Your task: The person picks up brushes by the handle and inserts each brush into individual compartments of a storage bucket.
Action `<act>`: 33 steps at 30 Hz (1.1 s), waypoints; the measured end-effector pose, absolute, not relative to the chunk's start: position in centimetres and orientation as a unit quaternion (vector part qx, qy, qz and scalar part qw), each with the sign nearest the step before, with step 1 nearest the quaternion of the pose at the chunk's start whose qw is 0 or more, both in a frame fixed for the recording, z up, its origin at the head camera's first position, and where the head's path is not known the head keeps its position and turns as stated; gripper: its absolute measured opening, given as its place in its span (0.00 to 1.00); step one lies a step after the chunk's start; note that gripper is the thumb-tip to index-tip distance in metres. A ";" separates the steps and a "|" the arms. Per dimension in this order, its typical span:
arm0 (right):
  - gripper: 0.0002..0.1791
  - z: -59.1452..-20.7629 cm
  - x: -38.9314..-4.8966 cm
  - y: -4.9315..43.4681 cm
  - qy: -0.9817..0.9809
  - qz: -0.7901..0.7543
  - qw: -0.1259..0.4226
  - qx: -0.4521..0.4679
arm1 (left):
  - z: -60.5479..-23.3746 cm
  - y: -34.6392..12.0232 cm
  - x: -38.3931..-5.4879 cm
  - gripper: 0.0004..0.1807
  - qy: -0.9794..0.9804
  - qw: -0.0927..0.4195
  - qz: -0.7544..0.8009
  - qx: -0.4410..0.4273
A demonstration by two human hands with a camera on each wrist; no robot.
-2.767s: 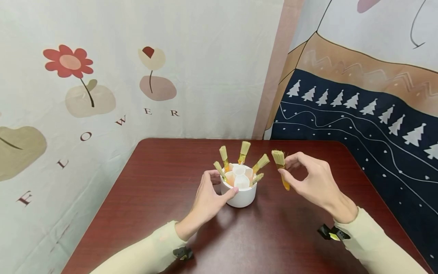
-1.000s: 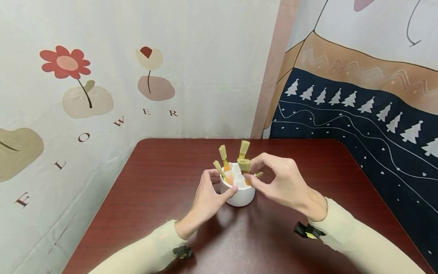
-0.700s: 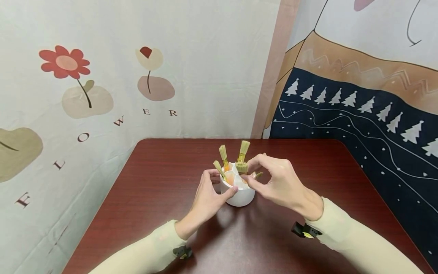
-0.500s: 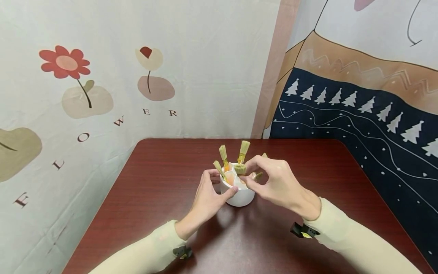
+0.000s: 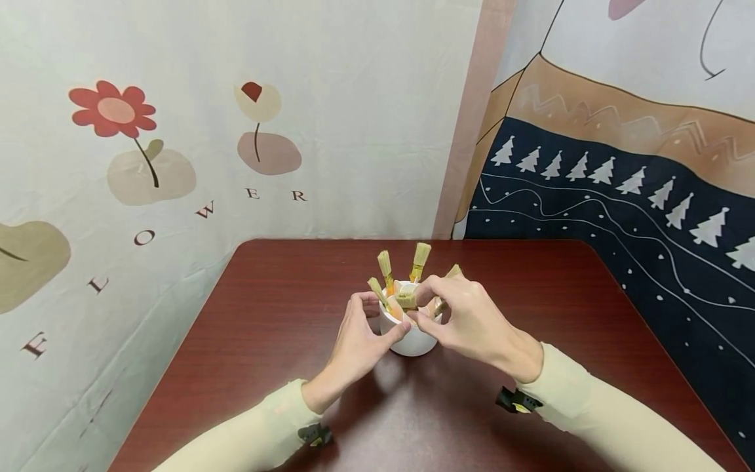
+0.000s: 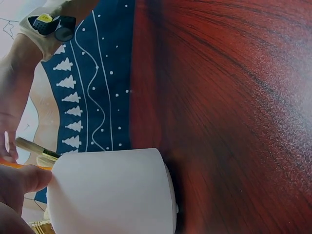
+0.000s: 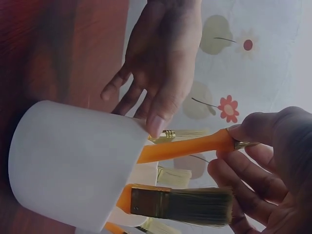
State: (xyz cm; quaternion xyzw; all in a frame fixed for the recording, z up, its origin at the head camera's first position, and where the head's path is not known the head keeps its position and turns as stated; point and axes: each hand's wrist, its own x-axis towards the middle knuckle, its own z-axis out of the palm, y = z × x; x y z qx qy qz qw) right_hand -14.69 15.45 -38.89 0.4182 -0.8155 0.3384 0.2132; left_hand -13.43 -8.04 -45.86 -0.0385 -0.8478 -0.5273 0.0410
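A round white divided organizer [image 5: 413,342] stands upright on the table, with several orange-handled paintbrushes in its compartments, bristles up. Around its left side my left hand [image 5: 356,341] holds it, thumb on the rim and fingers behind. My right hand [image 5: 472,321] is over the right half of the organizer and pinches a paintbrush [image 5: 405,300] near its metal band. In the right wrist view that brush's orange handle [image 7: 195,147] reaches down inside the front of the rim. How deep its lower end sits is hidden by the wall.
The dark red wooden table [image 5: 259,367] stretches out on every side of the organizer. Behind it hangs a pale flower-print cloth [image 5: 366,131], and to the right a navy cloth [image 5: 566,216] with white trees.
My right hand has brought its paintbrush from the right of the organizer to over it, then lowered it and moved slightly left. My left hand has stayed on the organizer.
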 end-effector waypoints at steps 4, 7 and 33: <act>0.13 -39.0 -14.7 15.2 -0.827 0.319 0.214 0.410 | -45.9 -8.0 -13.4 0.44 -0.848 0.050 -0.526 -0.046; 0.13 -39.1 -14.8 15.0 -0.834 0.307 0.217 0.404 | -45.9 -8.0 -13.4 0.44 -0.848 0.055 -0.525 -0.050; 0.12 -39.2 -14.8 15.1 -0.880 0.238 0.178 0.371 | -45.8 -8.1 -13.4 0.42 -0.848 0.049 -0.526 -0.046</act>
